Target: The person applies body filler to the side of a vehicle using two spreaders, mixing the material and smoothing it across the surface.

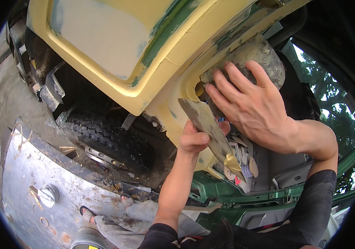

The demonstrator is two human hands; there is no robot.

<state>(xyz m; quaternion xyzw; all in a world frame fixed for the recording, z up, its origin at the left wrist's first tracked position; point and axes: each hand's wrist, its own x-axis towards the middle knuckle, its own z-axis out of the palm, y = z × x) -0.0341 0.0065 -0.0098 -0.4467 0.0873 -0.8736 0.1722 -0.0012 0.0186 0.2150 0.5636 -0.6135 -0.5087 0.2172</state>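
My left hand (194,139) is closed around a long flat putty knife (204,118), thumb on its face. Yellowish filler (232,163) clings to the blade's lower end. My right hand (256,108) lies with its fingers across a wide, filler-stained spreader plate (264,58); its thumb is hidden. That plate is up against the yellow edge of a vehicle's body, where I cannot make out the exact contact. Beside it, the yellow panel (161,87) bears a pale filler patch (98,35) and green streaks. Several used discs (248,166) are heaped below my hands.
A black tyre (102,133) shows under the body at left. Green door trim (244,197) runs below my hands. On a grey metal sheet (24,170) stand an open can (48,195) and a bucket (87,238). My sandalled foot (88,215) is near them.
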